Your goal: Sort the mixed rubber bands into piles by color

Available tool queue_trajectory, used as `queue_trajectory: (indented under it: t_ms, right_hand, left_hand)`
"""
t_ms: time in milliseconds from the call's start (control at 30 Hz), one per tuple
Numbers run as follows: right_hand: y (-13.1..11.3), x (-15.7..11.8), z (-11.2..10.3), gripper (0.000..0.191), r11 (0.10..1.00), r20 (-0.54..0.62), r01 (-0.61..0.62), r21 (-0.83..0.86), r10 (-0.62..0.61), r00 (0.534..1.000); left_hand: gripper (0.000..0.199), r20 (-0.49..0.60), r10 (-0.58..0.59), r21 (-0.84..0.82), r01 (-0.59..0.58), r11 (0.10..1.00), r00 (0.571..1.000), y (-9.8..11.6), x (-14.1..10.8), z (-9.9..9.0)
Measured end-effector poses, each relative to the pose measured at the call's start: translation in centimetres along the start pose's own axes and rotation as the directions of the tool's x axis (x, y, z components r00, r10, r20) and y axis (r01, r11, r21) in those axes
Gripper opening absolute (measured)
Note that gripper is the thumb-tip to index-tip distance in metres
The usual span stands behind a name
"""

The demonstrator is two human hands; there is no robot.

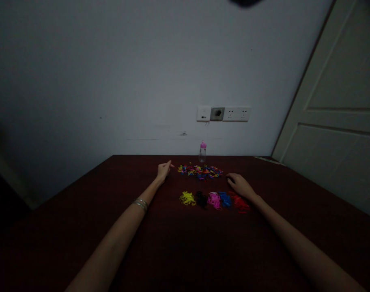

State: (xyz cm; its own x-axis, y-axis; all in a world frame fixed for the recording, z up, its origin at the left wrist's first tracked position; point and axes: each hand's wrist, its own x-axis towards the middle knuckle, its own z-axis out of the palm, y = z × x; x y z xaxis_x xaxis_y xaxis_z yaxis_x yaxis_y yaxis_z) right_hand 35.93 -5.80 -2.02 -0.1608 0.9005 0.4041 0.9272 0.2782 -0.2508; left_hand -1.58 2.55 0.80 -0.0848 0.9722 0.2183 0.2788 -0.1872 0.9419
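Mixed rubber bands point(202, 172) mid-frame look light, stretchy; I'd pinch an edge. Left hand point(164, 171), right hand point(239, 184) half-curled, can't tell if pinching.

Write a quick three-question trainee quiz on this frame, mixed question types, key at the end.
1. Ordering: a row of five small heaps of thin strands, each mainly one colour, lies on the dark reddish-brown table. List the colours from the person's left to right.

2. True or false: the clear bottle with a pink cap stands between the long multicoloured heap of thin strands and the pale wall.

3. Multiple choice: which forearm wears a silvery, ring-shaped bracelet? A) left only; B) right only; C) both.

Key: 1. Yellow, dark, pink, blue, red. 2. True. 3. A, the left forearm.
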Motion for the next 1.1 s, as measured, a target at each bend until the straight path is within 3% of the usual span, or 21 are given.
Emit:
queue_trajectory:
  t_ms: [167,367,533,700,1100]
  right_hand:
    - [0.4,0.0,-0.1,0.032,0.996,-0.024,0.051,0.071,-0.049,0.998]
    - [-1.4,0.9,-0.8,0.021,0.969,-0.208,0.131,0.211,-0.086,0.974]
    - [-4.0,2.4,-0.3,0.014,0.941,-0.074,0.120,0.316,-0.102,0.992]
    - [-5.1,3.1,0.4,0.011,0.970,0.062,0.043,0.238,-0.060,0.996]
    - [-5.8,3.5,1.0,0.012,0.987,0.063,0.031,0.159,-0.042,0.997]
  left_hand:
    - [0.054,-0.014,-0.014,-0.146,0.012,0.989,1.000,-0.2,0.0,0.0]
    - [0.052,0.001,0.032,-0.212,-0.031,0.977,0.999,-0.7,0.2,0.1]
    - [0.051,-0.013,0.026,-0.216,-0.029,0.976,1.000,-0.7,0.2,0.1]
    - [0.050,-0.012,0.016,-0.191,-0.018,0.981,1.000,-0.5,0.0,0.0]
    - [0.050,-0.004,0.041,-0.117,-0.041,0.992,0.999,-0.5,0.0,0.0]
